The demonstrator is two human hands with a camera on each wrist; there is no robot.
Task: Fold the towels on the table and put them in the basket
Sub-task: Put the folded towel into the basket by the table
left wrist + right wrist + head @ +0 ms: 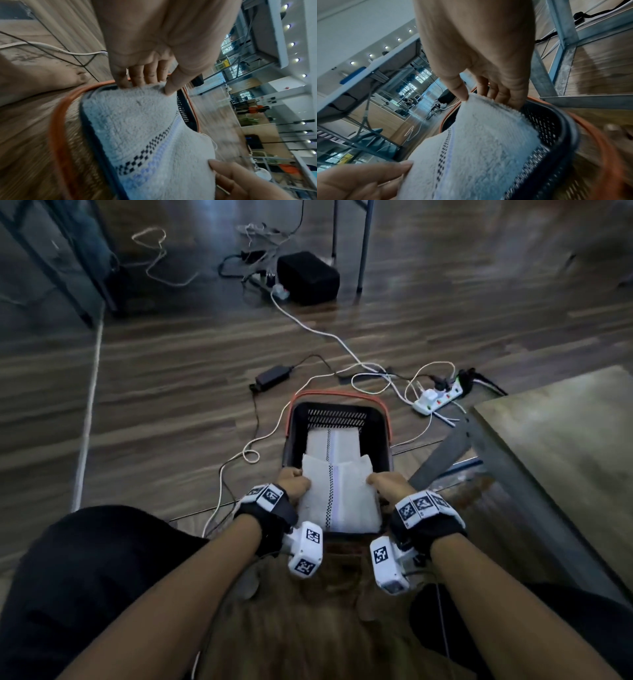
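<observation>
A folded white towel (pixel 337 498) with a dark checked stripe and a pale blue stripe hangs over the near end of the black basket (pixel 382 429), which stands on the floor and has an orange handle. My left hand (pixel 294 482) pinches the towel's left edge, thumb on top and fingers (pixel 135 78) underneath. My right hand (pixel 385 482) pinches its right edge the same way, fingers (pixel 503 94) behind the cloth. Another folded towel (pixel 334 441) with the same stripe lies flat inside the basket beyond. Both wrist views show the held towel (pixel 145 135) (pixel 479 148) over the basket rim (pixel 556 128).
The table's corner (pixel 565 440) with its metal frame stands close on the right of the basket. Cables, a black power brick (pixel 272 376) and a white power strip (pixel 440 397) lie on the wooden floor behind the basket. My knees flank the lower view.
</observation>
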